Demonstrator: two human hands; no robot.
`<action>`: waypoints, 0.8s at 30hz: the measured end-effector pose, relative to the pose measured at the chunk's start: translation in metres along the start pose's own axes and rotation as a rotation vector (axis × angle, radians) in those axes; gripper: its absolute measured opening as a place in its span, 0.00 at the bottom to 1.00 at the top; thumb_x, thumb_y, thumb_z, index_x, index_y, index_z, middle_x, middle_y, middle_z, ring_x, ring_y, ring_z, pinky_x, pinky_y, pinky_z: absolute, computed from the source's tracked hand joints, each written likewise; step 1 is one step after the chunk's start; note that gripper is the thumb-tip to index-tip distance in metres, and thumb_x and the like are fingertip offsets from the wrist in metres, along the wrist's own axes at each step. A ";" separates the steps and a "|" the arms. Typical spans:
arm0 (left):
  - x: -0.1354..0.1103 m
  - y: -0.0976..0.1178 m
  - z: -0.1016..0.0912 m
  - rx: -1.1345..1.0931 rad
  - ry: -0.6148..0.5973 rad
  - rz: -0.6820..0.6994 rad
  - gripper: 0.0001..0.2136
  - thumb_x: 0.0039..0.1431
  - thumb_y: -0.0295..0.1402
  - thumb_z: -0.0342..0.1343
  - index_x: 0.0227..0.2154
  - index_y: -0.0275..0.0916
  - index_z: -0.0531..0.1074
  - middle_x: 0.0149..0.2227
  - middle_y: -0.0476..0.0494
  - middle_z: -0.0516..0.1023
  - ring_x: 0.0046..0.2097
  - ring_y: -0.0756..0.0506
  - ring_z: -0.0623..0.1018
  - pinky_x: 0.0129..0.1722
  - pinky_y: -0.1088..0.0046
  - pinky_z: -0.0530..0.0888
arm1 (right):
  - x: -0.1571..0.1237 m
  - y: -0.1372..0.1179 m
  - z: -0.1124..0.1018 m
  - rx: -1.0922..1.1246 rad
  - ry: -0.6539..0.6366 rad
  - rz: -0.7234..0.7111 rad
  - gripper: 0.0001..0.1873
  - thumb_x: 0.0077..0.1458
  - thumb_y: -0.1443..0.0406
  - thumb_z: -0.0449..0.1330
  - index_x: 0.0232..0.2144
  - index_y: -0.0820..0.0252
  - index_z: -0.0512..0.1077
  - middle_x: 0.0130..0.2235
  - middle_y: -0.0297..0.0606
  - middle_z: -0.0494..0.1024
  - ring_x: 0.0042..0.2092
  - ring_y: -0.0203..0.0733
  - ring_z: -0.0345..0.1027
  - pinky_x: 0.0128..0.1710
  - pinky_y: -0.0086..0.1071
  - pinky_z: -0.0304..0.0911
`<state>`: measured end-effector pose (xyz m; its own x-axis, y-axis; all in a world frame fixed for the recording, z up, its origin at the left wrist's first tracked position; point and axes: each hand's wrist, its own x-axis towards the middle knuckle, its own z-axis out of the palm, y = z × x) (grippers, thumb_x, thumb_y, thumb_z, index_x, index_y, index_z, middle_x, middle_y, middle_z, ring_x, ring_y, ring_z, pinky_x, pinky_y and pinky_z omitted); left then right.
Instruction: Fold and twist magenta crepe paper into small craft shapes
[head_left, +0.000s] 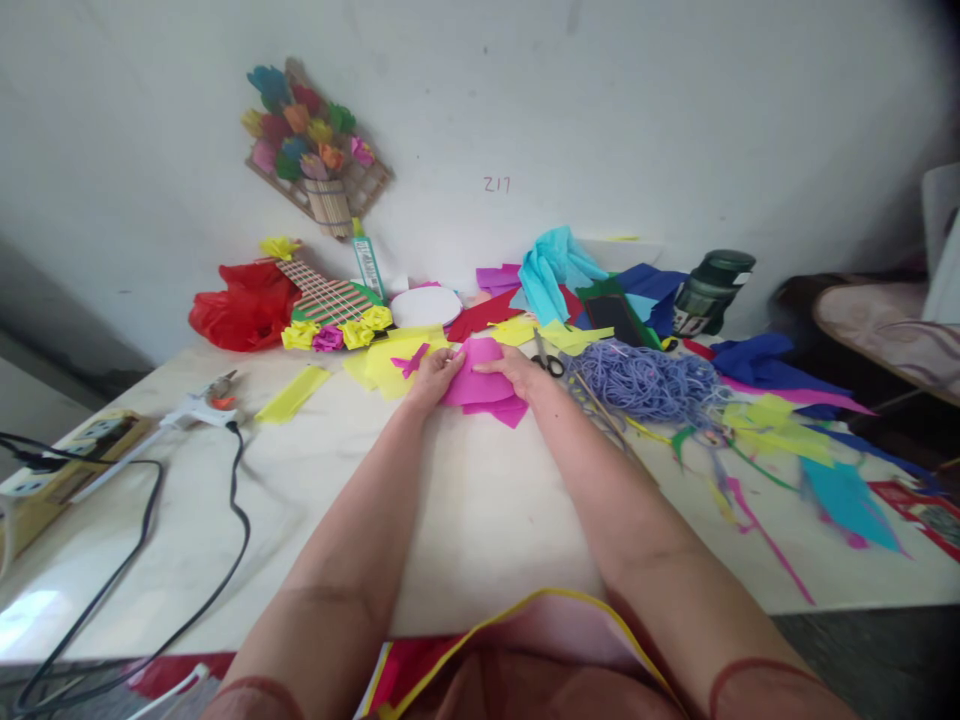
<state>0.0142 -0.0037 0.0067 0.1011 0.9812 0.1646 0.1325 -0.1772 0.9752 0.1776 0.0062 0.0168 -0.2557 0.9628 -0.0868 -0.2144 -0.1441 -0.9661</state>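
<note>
A piece of magenta crepe paper (480, 378) is held between both hands above the middle of the table. My left hand (435, 378) pinches its left edge, and my right hand (517, 370) grips the right edge with the thumb on top. Under it lies more magenta paper (511, 412). Yellow crepe paper sheets (386, 362) and a small twisted magenta strip (410, 361) lie just left of my left hand. Black-handled scissors (553, 366) rest right beside my right hand.
A glue gun (199, 408) and a power strip (97, 440) with black cords lie at left. A tangled heap of purple string (649, 380) sits at right, near paper scraps (851, 500) and a dark green jar (712, 290). Behind are a glue bottle (367, 262) and a red paper bundle (244, 308).
</note>
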 end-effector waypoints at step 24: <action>0.001 -0.004 -0.001 -0.018 -0.002 -0.046 0.18 0.45 0.48 0.61 0.22 0.39 0.63 0.18 0.54 0.61 0.21 0.54 0.60 0.20 0.77 0.55 | -0.002 -0.002 0.003 -0.176 0.127 -0.042 0.16 0.32 0.71 0.68 0.30 0.62 0.73 0.29 0.34 0.78 0.30 0.38 0.70 0.34 0.33 0.68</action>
<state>0.0128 -0.0020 0.0029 0.0978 0.9880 0.1194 0.1190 -0.1307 0.9843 0.1752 0.0039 0.0194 -0.1269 0.9898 -0.0651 -0.0517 -0.0721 -0.9961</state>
